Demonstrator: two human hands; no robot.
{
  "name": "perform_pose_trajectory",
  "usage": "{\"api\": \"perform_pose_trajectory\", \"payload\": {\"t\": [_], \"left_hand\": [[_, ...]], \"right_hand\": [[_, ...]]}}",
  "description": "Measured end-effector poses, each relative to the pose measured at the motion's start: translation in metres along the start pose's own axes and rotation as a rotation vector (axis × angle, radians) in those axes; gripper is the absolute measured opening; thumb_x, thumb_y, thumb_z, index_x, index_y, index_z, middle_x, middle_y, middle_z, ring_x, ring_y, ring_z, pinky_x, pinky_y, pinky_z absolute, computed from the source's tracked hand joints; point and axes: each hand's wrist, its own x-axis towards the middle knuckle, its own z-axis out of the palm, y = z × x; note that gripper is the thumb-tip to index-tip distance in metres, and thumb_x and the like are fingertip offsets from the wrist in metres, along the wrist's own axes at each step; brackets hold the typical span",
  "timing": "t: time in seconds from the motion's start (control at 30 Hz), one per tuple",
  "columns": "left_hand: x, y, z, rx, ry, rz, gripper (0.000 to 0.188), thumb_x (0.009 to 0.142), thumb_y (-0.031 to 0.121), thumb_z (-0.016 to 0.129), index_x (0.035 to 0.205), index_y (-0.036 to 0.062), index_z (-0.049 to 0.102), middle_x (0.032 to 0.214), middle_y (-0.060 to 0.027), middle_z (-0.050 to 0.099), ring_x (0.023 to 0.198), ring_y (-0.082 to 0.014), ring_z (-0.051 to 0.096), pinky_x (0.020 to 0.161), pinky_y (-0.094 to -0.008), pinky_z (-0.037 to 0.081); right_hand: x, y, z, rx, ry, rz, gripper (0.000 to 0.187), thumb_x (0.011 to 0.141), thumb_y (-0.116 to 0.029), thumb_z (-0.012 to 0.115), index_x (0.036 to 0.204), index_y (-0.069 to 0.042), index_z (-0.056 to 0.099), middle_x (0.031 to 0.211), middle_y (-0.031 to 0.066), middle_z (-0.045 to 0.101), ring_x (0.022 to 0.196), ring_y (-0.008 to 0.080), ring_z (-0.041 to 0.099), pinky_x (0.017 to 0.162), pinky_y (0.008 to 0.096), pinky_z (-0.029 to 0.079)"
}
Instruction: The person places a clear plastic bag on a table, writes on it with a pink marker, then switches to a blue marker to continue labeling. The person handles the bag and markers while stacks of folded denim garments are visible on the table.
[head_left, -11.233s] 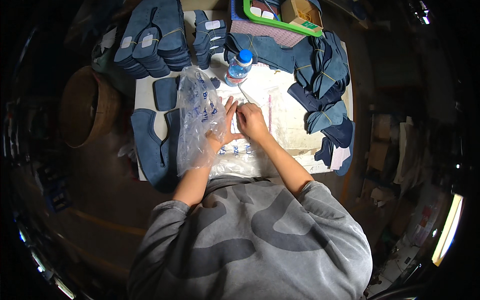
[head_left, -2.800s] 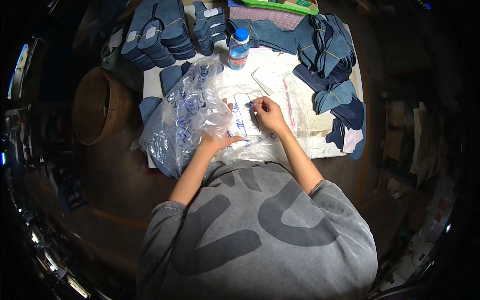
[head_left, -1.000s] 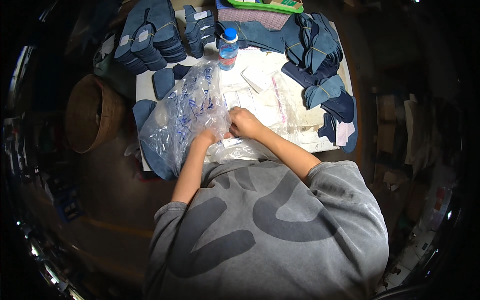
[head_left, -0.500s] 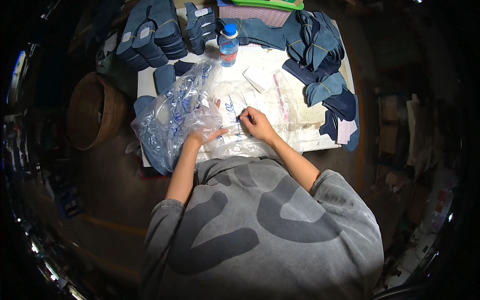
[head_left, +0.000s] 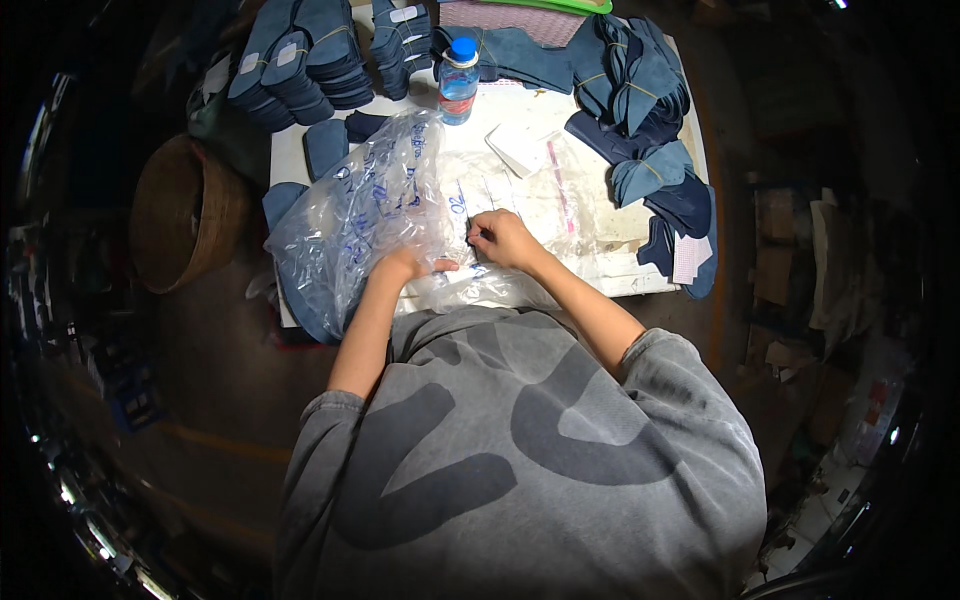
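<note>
A clear plastic bag (head_left: 345,215) with blue handwriting is spread and crumpled over the near part of the table. My left hand (head_left: 408,264) rests against it, thumb stretched to the right; folds of plastic partly cover its other fingers. In a pinch, my right hand (head_left: 503,238) grips a thin, dark pen-like stick (head_left: 470,230), its tip down close to the plastic. A white sheet marked with blue strokes and lines (head_left: 485,190) shows beneath or through the bag there. Just beyond lies a small folded white paper (head_left: 515,150).
A water bottle with a blue cap (head_left: 458,85) stands upright beyond the bag. Bundled blue-grey cut pieces are stacked at the far left (head_left: 330,55) and far right (head_left: 635,85) of the white table (head_left: 625,255). A pink basket (head_left: 510,20) sits at the back. Left of the table is a round brown bin (head_left: 175,215).
My right hand has shifted slightly left with the pen-like stick. The left hand's fingertips have slipped from view, and the bag's left part has been smoothed and moved somewhat.
</note>
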Motion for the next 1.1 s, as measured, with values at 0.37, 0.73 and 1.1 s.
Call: {"api": "perform_pose_trajectory", "payload": {"t": [0.37, 0.73, 1.1], "left_hand": [[0.011, -0.008, 0.010, 0.055, 0.022, 0.005, 0.114, 0.078, 0.079, 0.078, 0.156, 0.0014, 0.051, 0.161, -0.0265, 0.051, 0.151, -0.0416, 0.045, 0.127, -0.0464, 0.033], [0.006, -0.010, 0.011, 0.029, 0.077, 0.055, 0.112, 0.078, 0.079, 0.079, 0.154, 0.0013, 0.054, 0.160, -0.0264, 0.052, 0.151, -0.0418, 0.045, 0.127, -0.0473, 0.033], [0.004, 0.000, 0.001, 0.096, -0.077, -0.017, 0.109, 0.082, 0.084, 0.070, 0.151, 0.0013, 0.058, 0.155, -0.0267, 0.057, 0.146, -0.0416, 0.051, 0.124, -0.0474, 0.037]], "right_hand": [[-0.007, 0.002, 0.007, 0.230, 0.073, 0.294, 0.010, 0.096, -0.012, 0.077, 0.094, -0.005, 0.070, 0.079, 0.0034, 0.068, 0.074, 0.0153, 0.062, 0.070, 0.0322, 0.050], [-0.002, -0.005, 0.012, -0.040, 0.100, 0.079, 0.008, 0.088, -0.007, 0.077, 0.092, -0.008, 0.069, 0.084, 0.0107, 0.072, 0.082, 0.0311, 0.067, 0.076, 0.0425, 0.053], [0.024, 0.006, -0.005, 0.451, 0.353, 0.606, 0.017, 0.099, -0.017, 0.074, 0.107, -0.003, 0.070, 0.085, 0.0047, 0.069, 0.075, 0.0134, 0.062, 0.072, 0.0320, 0.053]]}}
